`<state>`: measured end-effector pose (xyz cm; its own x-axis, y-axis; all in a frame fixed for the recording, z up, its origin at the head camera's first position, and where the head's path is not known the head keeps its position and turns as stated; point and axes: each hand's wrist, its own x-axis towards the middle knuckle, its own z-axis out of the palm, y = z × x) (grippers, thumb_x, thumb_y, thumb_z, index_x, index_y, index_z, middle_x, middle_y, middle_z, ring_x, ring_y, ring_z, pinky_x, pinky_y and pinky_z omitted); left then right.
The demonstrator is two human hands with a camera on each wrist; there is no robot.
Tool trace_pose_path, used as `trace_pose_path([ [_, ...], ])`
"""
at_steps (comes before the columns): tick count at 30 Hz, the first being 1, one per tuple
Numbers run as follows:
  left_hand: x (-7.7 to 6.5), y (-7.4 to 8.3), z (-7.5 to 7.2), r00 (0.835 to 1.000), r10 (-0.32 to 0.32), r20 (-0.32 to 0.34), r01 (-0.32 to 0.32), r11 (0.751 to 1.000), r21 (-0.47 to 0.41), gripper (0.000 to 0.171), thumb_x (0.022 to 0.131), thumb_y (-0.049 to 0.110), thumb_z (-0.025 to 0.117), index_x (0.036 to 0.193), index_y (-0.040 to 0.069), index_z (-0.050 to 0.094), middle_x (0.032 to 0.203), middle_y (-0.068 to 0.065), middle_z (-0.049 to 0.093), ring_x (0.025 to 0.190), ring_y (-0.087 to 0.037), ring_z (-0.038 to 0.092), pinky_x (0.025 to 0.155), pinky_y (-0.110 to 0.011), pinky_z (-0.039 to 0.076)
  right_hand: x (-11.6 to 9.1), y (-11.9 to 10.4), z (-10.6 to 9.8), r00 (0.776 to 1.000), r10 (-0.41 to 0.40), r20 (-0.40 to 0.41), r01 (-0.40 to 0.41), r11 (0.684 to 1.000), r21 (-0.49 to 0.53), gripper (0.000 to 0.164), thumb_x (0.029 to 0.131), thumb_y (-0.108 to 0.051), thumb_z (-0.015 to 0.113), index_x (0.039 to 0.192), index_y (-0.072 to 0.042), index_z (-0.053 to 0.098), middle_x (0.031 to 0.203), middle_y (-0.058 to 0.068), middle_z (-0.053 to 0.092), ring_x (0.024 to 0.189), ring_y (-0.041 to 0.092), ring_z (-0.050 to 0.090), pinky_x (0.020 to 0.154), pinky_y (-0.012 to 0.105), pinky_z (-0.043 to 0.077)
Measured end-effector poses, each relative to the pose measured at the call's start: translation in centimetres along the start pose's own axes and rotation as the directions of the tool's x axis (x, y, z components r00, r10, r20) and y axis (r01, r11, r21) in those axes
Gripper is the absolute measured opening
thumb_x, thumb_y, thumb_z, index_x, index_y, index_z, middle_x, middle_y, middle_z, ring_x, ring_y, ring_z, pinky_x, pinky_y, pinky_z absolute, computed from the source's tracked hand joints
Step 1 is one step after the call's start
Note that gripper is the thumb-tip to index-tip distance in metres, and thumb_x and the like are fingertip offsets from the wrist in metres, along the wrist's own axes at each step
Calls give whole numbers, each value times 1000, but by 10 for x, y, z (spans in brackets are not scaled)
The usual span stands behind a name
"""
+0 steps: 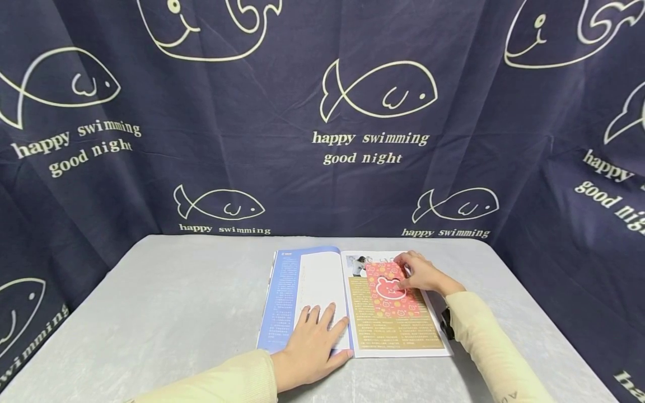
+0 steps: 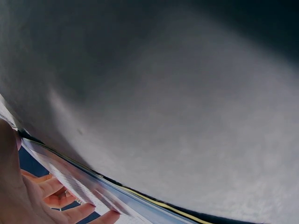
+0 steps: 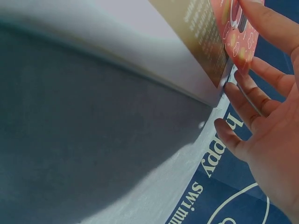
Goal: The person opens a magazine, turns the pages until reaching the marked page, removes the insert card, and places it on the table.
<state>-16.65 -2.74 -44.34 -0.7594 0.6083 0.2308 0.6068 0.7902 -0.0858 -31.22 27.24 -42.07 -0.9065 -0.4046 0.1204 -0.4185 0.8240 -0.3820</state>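
An open magazine (image 1: 322,280) lies on the table, its left page blue and white, its right page mostly brown with printed text. My left hand (image 1: 308,350) rests on the lower left page, fingers spread, thumb near the spine. Over the right page is a flat red card (image 1: 390,305) with a white-outlined bear face. My right hand (image 1: 422,272) pinches the card by its right edge. In the right wrist view the thumb lies on the front of the card (image 3: 236,44) and a finger is behind it; the other fingers are spread beside the page edge.
The grey table (image 1: 191,302) extends to both sides of the magazine. A dark blue curtain (image 1: 282,140) with fish drawings and lettering hangs behind the table and along its sides. A black strap (image 1: 447,323) sits at the right wrist.
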Motion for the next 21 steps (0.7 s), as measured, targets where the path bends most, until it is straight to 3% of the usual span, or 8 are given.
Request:
trace_pose_path([
  [13, 0, 0, -1, 1000, 4, -6, -4, 1000, 5, 60, 89, 61, 34, 132, 20, 46, 132, -14, 46, 113, -35, 50, 95, -53, 35, -1, 1, 1, 996, -27, -89, 43, 981, 190, 49, 63, -3, 76, 107, 5, 56, 98, 18, 52, 84, 25, 53, 75, 36, 44],
  [21, 0, 0, 1, 1000, -1, 14, 1, 1000, -9, 61, 89, 61, 33, 133, 21, 45, 134, -14, 45, 115, -36, 49, 96, -54, 33, -3, 4, 1, 997, 31, -70, -8, 954, 300, 51, 66, 1, 73, 112, 7, 52, 103, 21, 57, 85, 26, 59, 72, 32, 48],
])
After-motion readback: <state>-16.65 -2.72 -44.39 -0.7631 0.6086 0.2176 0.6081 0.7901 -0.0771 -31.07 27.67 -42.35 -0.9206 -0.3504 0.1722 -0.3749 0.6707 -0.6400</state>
